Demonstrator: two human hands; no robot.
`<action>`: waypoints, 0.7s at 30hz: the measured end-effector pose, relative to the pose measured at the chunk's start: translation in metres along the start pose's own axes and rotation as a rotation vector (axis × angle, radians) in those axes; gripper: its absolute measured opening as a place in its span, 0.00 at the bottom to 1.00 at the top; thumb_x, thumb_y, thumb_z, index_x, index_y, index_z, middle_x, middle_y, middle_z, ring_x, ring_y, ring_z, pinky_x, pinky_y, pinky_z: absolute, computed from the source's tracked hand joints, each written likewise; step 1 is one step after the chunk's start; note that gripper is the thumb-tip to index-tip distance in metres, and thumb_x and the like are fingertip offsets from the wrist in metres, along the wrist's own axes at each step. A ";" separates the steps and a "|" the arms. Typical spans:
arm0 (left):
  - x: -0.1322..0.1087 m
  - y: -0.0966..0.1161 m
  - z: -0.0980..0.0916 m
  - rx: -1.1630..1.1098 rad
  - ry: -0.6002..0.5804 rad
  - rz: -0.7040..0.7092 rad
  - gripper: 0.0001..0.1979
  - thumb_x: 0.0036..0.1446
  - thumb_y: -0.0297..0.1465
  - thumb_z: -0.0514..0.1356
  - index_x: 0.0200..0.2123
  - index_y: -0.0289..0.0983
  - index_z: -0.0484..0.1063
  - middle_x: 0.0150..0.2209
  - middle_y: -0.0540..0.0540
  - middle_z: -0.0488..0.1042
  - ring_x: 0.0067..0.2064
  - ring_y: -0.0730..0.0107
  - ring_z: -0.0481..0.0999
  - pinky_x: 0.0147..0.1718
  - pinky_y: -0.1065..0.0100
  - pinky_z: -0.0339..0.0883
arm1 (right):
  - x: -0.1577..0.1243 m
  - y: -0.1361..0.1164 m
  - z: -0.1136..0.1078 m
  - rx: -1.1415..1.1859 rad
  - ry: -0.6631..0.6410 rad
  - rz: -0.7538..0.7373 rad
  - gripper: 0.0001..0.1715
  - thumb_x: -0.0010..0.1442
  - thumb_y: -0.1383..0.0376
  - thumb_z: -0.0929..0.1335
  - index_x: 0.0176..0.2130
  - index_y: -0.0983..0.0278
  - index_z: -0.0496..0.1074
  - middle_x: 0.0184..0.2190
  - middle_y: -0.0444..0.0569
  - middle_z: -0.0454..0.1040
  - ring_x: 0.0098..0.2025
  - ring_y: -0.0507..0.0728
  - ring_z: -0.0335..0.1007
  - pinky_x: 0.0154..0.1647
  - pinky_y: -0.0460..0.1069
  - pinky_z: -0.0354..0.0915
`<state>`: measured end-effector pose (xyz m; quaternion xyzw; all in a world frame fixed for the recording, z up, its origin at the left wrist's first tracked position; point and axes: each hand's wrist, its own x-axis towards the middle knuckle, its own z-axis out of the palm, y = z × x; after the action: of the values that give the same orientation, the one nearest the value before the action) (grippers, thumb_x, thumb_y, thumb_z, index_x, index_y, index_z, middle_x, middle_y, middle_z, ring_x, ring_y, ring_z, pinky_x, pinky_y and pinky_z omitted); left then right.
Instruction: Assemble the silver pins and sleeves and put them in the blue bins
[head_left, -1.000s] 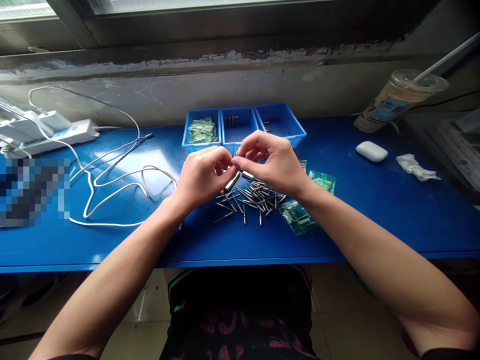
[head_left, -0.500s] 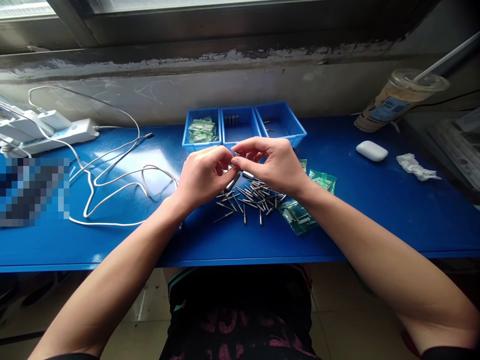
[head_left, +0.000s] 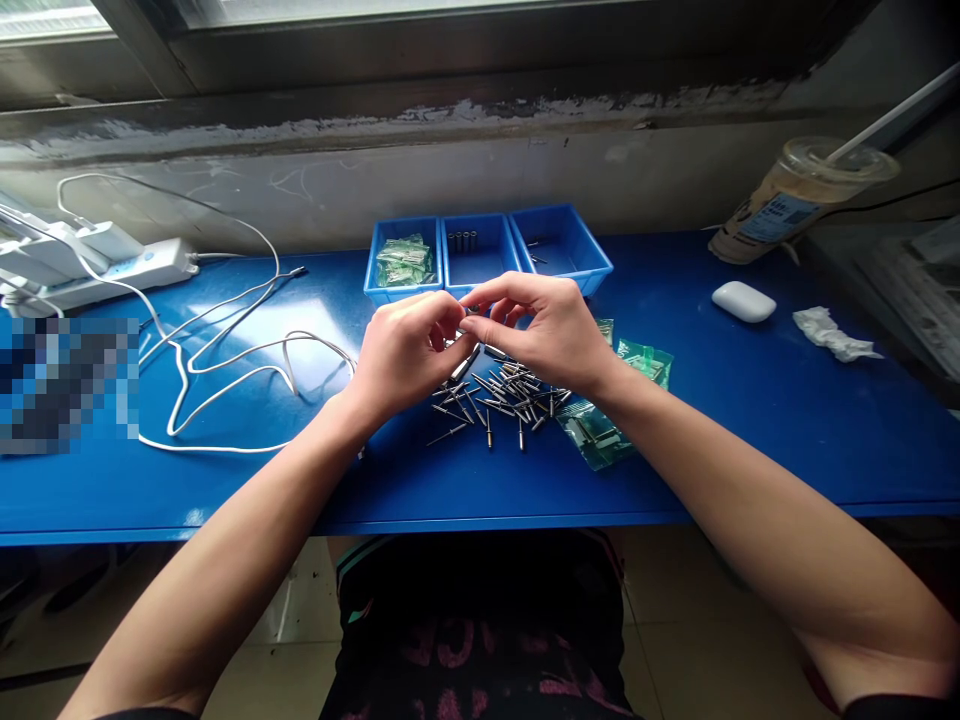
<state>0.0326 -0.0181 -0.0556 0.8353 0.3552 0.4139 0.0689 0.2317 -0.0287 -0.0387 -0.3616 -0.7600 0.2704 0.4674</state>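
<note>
My left hand [head_left: 415, 342] and my right hand [head_left: 541, 325] meet at the fingertips, just in front of the blue bins. Both are closed in a pinch around something small that the fingers mostly hide. Beneath and nearer to me lies a loose pile of metal blind rivets [head_left: 517, 388], some with their thin stems pointing outward. Pale metal cylinders show partly under my fingers. Green plastic packets [head_left: 596, 432] lie on the table by my right wrist, with another green packet [head_left: 646, 360] behind it.
Three joined blue bins stand at the back: the left bin [head_left: 382, 293] holds green packets, the middle bin [head_left: 480, 275] several metal tubes, the right bin [head_left: 574, 262] a few rivets. White cables [head_left: 180, 385] and a power strip [head_left: 150, 270] lie left; a drink cup [head_left: 795, 205], white case [head_left: 743, 302] and crumpled tissue [head_left: 832, 333] right.
My right hand's fingers have shifted very slightly to the left at the pinch. The pile, packets and bins look the same.
</note>
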 end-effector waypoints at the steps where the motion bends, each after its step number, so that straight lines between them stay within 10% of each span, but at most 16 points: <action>1: 0.000 0.000 0.000 0.001 0.001 0.001 0.06 0.62 0.29 0.65 0.31 0.36 0.74 0.25 0.52 0.74 0.27 0.74 0.71 0.28 0.70 0.63 | 0.000 0.000 0.000 -0.005 0.000 0.003 0.11 0.63 0.62 0.75 0.44 0.66 0.84 0.40 0.49 0.84 0.35 0.54 0.76 0.35 0.50 0.73; 21: 0.000 0.000 0.000 -0.008 0.010 0.023 0.06 0.62 0.29 0.65 0.31 0.35 0.74 0.25 0.52 0.74 0.26 0.75 0.71 0.27 0.71 0.63 | 0.001 -0.001 0.000 -0.013 -0.008 -0.003 0.10 0.63 0.63 0.74 0.43 0.67 0.83 0.40 0.50 0.84 0.35 0.53 0.77 0.35 0.50 0.73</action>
<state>0.0324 -0.0180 -0.0551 0.8370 0.3445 0.4202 0.0656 0.2315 -0.0291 -0.0371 -0.3626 -0.7642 0.2661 0.4623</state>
